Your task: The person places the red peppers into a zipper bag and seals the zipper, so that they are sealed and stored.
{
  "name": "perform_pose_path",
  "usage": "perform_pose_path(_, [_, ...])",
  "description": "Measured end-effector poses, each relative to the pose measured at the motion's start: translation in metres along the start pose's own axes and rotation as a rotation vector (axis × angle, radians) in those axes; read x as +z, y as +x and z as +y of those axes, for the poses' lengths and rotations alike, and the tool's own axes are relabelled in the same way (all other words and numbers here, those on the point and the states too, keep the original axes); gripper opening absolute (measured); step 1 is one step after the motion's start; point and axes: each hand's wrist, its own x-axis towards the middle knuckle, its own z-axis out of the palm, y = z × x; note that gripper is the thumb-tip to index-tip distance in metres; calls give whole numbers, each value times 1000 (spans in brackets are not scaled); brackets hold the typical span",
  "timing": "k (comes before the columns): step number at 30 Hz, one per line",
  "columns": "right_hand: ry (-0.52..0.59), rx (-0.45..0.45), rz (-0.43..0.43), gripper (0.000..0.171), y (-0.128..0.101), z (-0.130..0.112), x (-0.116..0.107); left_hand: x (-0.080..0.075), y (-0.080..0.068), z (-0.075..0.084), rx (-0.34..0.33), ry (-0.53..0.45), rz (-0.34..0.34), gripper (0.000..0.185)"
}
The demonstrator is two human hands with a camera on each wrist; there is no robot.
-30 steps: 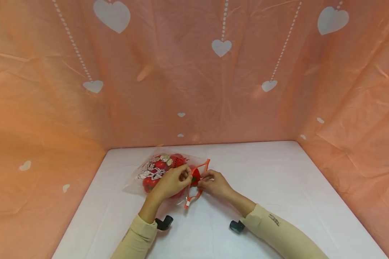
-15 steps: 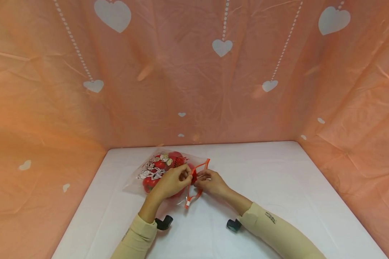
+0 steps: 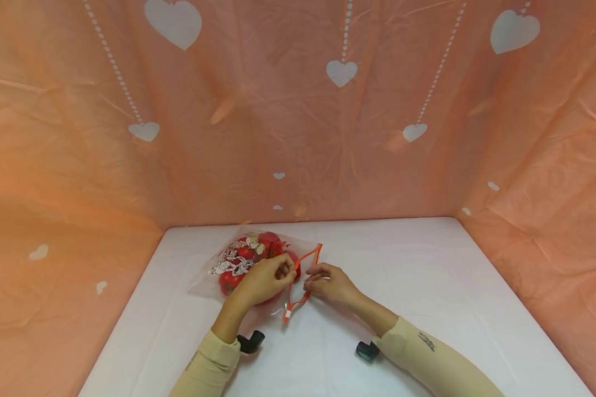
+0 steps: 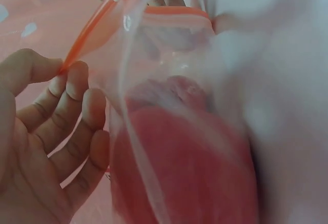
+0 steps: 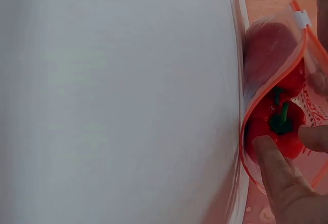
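You have a white surface [image 3: 427,275] in front of you, smooth and evenly lit. Orange-pink sheeting [image 3: 288,127] stands behind it and folds round both sides, creased and slightly glossy. It carries white hearts [image 3: 341,72] of several sizes, the bigger ones hanging from dotted white lines [image 3: 111,66]. Small hearts [image 3: 278,176] sit lower down, near where the sheeting meets the surface.

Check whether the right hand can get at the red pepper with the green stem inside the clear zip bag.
Probably yes: the clear zip bag's orange-rimmed mouth gapes open, and the right hand has fingers at the red pepper.
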Motion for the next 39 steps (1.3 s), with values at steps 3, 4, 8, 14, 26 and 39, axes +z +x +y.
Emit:
perform_pose_path(3, [21,13,-6,36,-8,0,-4,1,-1,3,0,50,14,9])
perform_pose_path(4, [34,18,-13,36,-10,0,-4,2,-1,5,-4,70,20,10])
perform_pose_path(8, [98,34,-60,36,-19,-1,-5,4,-1,10,-35,153,39,12])
perform_pose_path(14, [89,33,-91,34,-29,-2,-4,6,-2,15,-66,225,59,15])
perform_pose_path(26, [101,76,-130,28,-45,-2,6,7,-18,15,-58,237,48,6])
perform_pose_path(39, [125,63,-195,28,-56,-4,18,9,-46,11,-50,303,50,7])
